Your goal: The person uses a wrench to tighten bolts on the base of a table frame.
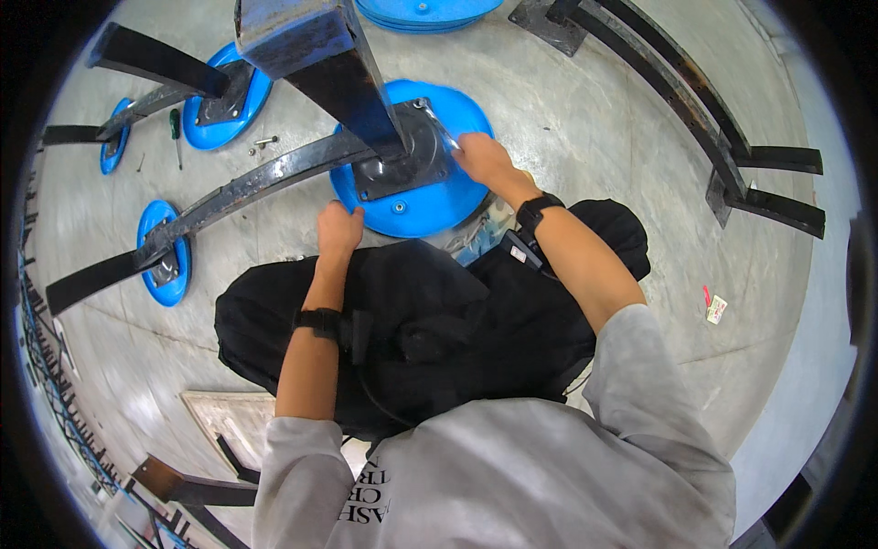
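Observation:
A round blue seat (pixel 457 197) lies underside up on the floor before my knees, with a black metal mounting plate (pixel 425 151) on it. From that plate rises a thick dark metal post (pixel 334 91). My right hand (pixel 489 165) is closed round the handle of a metal wrench (pixel 441 125), whose far end meets a bolt at the plate's upper corner. At the seat's near left rim, my left hand (pixel 339 229) is closed with curled fingers and appears to grip the edge; its fingertips are partly hidden. A fastener (pixel 399 208) shows on the seat's near part.
A curved black beam (pixel 265 183) runs left from the post to a smaller-looking blue seat (pixel 166 291). Beyond it are another blue seat (pixel 206 135), a screwdriver (pixel 176 137) and loose bolts (pixel 263 145). Curved black frames (pixel 677 91) lie right; stacked blue seats (pixel 425 16) sit at the far edge.

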Demonstrator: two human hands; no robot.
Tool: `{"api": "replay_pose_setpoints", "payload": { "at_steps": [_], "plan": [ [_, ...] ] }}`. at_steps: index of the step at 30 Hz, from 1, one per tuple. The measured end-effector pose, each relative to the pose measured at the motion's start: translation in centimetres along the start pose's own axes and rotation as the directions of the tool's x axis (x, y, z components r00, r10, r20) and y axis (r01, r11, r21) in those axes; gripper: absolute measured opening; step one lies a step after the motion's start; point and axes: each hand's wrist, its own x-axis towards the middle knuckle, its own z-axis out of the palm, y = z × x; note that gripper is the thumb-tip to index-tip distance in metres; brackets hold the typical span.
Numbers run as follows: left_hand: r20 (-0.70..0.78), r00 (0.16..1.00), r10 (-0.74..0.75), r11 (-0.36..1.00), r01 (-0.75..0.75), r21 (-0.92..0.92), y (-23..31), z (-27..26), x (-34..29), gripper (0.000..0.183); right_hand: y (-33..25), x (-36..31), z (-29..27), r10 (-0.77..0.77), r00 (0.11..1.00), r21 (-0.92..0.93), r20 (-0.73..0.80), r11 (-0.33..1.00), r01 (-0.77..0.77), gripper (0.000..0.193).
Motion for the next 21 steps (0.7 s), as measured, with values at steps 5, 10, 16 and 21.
{"api": "replay_pose_setpoints", "payload": {
  "at_steps": [5,10,16,21],
  "plan": [
    [-0.114,0.990,-0.088,0.990,0.074,-0.122,0.2,-0.6,0.0,0.029,0.3,0.4,-0.4,0.119,0.993,0.473,-0.011,0.875,-0.099,0.024],
    [-0.059,0.870,0.490,0.618,-0.394,-0.680,8.3,-6.9,-6.8,0.016,0.2,0.3,2.0,0.163,0.987,0.644,-0.008,0.756,-0.120,0.028],
    [-0.277,0.190,0.942,-0.122,-0.573,-0.810,16.9,-18.0,-18.7,0.021,-1.9,-1.1,0.7,0.273,0.935,0.821,0.227,0.463,-0.334,0.026],
    [-0.408,0.188,0.894,-0.276,-0.486,-0.829,15.9,-19.5,-19.8,0.024,-2.3,-1.1,-0.2,0.267,0.881,0.833,0.390,0.305,-0.462,0.021]
  ]
}}
